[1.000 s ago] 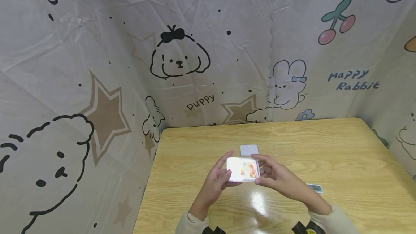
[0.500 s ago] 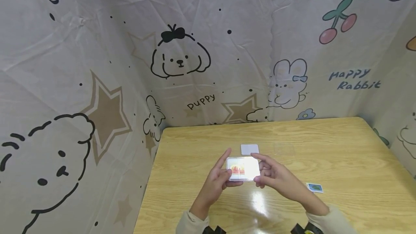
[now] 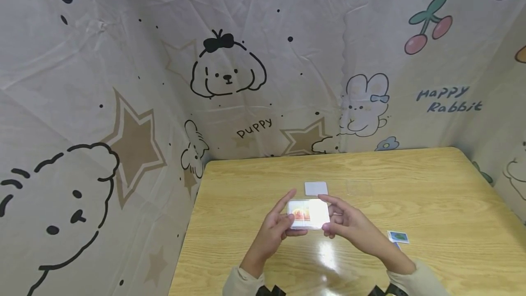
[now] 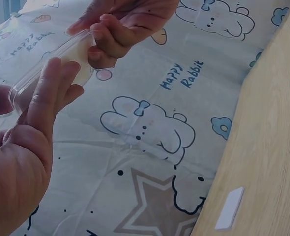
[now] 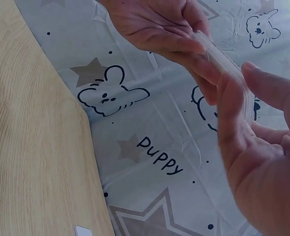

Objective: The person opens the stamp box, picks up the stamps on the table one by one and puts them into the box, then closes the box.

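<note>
A clear, flat, box-like plastic case [image 3: 310, 219] is held up over the table, an orange-red picture and a bright white area showing on its face. My left hand [image 3: 276, 225] grips its left end, thumb on the face and index finger raised along the far corner. At the right end, my right hand [image 3: 349, 223] pinches it between thumb and fingers. In the left wrist view the case [image 4: 81, 61] is see-through and tilted, with the fingers of both hands around it. The right wrist view shows its thin layered edge [image 5: 226, 61].
A white card [image 3: 316, 188] lies on the wooden table [image 3: 246, 186] behind the case. Right of it lies a faint clear plastic piece [image 3: 359, 188]. Near my right forearm are a small blue-green picture card [image 3: 398, 237] and a partly hidden blue one. Printed cloth walls [image 3: 255, 67] enclose the table.
The orange picture shows at the left of the case's face, where it showed at the right a second ago. My right forearm has shifted slightly, uncovering more of the picture cards.
</note>
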